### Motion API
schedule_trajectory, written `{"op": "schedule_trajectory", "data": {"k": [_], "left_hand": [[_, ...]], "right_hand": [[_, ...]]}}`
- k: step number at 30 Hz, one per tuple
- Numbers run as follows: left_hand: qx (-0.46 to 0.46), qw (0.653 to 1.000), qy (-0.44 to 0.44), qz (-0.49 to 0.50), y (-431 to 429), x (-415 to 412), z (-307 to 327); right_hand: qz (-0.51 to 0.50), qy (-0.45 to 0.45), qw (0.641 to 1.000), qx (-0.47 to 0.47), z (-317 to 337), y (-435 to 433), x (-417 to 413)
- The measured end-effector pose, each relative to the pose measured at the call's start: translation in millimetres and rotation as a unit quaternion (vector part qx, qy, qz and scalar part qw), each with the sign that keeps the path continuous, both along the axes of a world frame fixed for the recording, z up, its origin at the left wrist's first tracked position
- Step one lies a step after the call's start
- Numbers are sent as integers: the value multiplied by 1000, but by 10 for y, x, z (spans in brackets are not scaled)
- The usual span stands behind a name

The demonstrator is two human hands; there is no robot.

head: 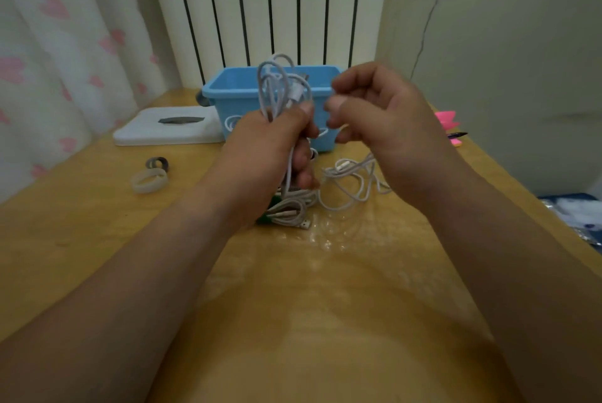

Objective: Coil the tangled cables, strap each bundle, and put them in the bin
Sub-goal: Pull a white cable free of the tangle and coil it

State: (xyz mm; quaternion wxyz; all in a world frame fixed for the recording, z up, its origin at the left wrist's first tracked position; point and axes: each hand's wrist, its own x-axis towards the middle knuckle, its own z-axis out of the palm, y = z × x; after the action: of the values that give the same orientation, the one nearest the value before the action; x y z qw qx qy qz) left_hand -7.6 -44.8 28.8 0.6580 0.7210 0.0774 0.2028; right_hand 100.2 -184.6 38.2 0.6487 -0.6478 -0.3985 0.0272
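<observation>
White cable loops (pixel 282 86), thin and round, stand bunched upright out of the top of my left hand (pixel 270 142), directly in front of the light blue plastic bin (pixel 228 89). Left hand: fingers wrapped tight around the bundle, thumb pressed across it at the top; the cable tails hang out below the fist and touch the tabletop. Right hand (pixel 374 116): raised just right of the bundle, level with the bin's front wall, fingers curled in narrow, thumb tip pointing at the left thumb. I cannot tell whether a strand is pinched between its fingertips; blur hides that spot.

More of the white cable (pixel 348 181) lies loose and tangled on the yellow wooden table (pixel 293 305), in front of the bin and under the right wrist. A white plug end (pixel 304 225) rests nearest me, at the foot of the held bundle, next to something small and green I cannot identify.

Left of the bin, touching or almost touching its wall: a flat white lid (pixel 166 132) with a dark oval opening. Further left and nearer me than the bin: two rolled strap rings, one grey (pixel 157 163), one white (pixel 149 180), touching each other. Right of the bin, at the table edge by the wall: a pink object (pixel 448 119), partly hidden by the right hand.
</observation>
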Motion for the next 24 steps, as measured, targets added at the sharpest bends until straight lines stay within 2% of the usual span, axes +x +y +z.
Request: {"op": "schedule_trajectory", "data": {"k": [2, 5, 7, 8, 10, 12, 14, 16, 21, 24], "left_hand": [[-30, 996, 30, -80, -9, -23, 4], [-41, 975, 74, -205, -162, -55, -28], [-57, 963, 79, -252, -220, -43, -46], [-63, 961, 78, -258, -227, -34, -47], [-51, 966, 82, -239, -215, -9, -58], [16, 979, 74, -191, -248, 1, -78], [117, 984, 67, -115, -280, -12, -111], [163, 981, 52, -86, -269, -8, -133], [38, 977, 67, -200, -205, -35, -104], [2, 970, 58, -234, -232, -28, -145]], "right_hand": [[12, 7, 1000, 3, -20, 12, 0], [160, 66, 985, 5, -40, 8, -104], [206, 115, 972, 25, -13, 16, -178], [186, 120, 974, 36, 2, 32, -197], [80, 98, 991, 48, -14, 79, -197], [-34, 72, 996, 43, -59, 133, -198], [-89, 76, 992, 53, -99, 157, -200], [-82, 90, 990, 67, -107, 145, -174], [28, 94, 993, 60, -30, 39, -87], [86, 74, 993, 24, -6, 2, -199]]}}
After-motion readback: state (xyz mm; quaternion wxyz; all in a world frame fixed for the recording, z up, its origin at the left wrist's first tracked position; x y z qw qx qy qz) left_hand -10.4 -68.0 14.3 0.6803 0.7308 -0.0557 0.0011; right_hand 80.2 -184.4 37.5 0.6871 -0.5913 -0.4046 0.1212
